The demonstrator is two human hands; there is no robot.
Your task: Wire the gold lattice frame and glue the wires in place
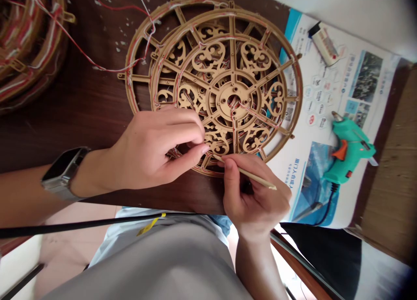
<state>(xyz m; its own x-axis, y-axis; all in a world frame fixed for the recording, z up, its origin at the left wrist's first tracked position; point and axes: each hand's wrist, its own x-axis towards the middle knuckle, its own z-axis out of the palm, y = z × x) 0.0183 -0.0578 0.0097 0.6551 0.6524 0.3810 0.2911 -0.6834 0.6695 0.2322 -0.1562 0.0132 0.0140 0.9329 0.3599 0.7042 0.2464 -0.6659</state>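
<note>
A round gold openwork frame (232,19) with spokes and scrollwork lies on top of similar frames in front of me. Thin red and white wires (130,66) run along its rings and spokes. My right hand (256,189) is closed around a thin wooden stick (252,176), its tip touching the near rim of the frame. Left of it, my left hand (166,145) rests over the frame's near-left edge. Thumb and forefinger are pinched together near the stick's tip; whatever is between them is hidden.
A green hot glue gun (350,150) lies on a printed sheet (325,89) at right, with a small white block with a black end (324,43) above it. More wired gold rings (60,39) are stacked at left. White scraps dot the dark table (97,91). A cardboard box (391,169) stands far right.
</note>
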